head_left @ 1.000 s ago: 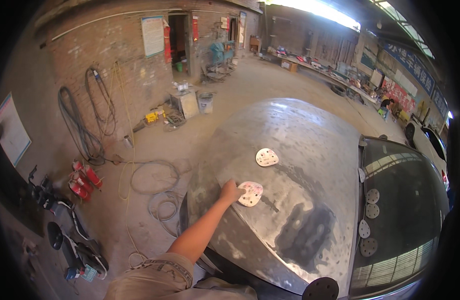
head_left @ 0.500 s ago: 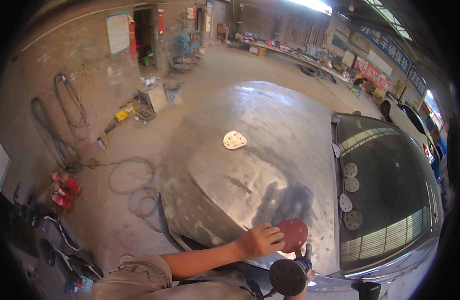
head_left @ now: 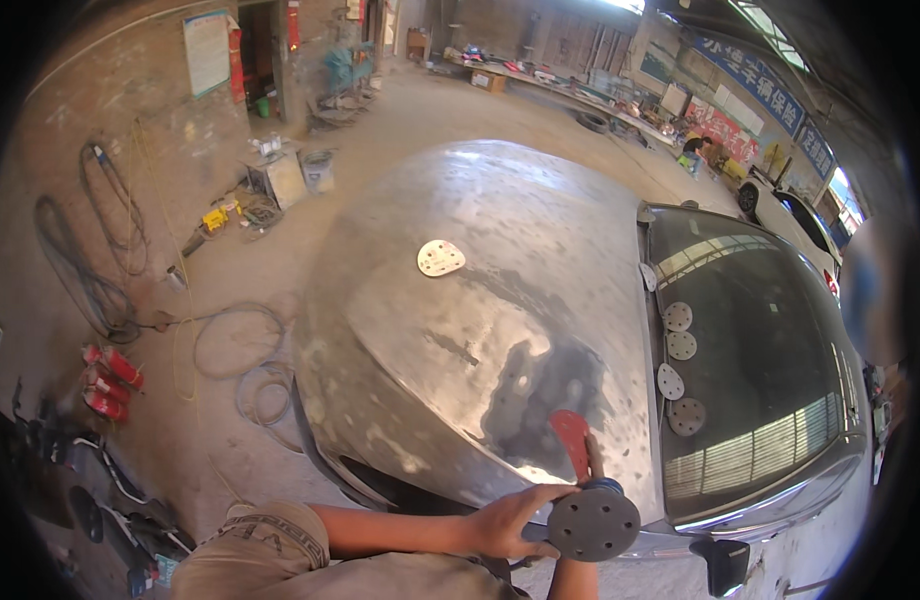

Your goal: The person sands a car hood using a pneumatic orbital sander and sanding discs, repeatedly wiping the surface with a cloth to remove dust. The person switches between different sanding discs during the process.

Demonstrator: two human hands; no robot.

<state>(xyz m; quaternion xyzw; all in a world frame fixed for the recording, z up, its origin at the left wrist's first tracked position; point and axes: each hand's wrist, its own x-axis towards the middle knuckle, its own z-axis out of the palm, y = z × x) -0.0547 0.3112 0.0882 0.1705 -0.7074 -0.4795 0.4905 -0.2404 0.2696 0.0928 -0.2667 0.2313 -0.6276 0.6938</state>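
My left hand (head_left: pixel 512 515) is closed round the side of a sander with a dark round, holed pad (head_left: pixel 592 525) facing up. My right hand (head_left: pixel 594 460) is mostly hidden behind that pad, its fingers pinching a tilted red sanding disc (head_left: pixel 571 435). Below them is a dull, patchily sanded car hood (head_left: pixel 450 310), bearing a white holed disc (head_left: pixel 441 258). Several pale holed discs (head_left: pixel 682 345) lie along the lower edge of the windshield (head_left: pixel 760 360).
Hoses (head_left: pixel 240 340), red extinguishers (head_left: pixel 108 385) and a dark scooter (head_left: pixel 100 500) are at left. A side mirror (head_left: pixel 722 563) juts out at lower right. A crouching person (head_left: pixel 696 150), a white car (head_left: pixel 785 220) and a cluttered bench (head_left: pixel 540 80) are farther back.
My left hand has left the white disc on the hood and moved down-right to the sander. My right hand has appeared with the red disc, now more tilted. The view has shifted.
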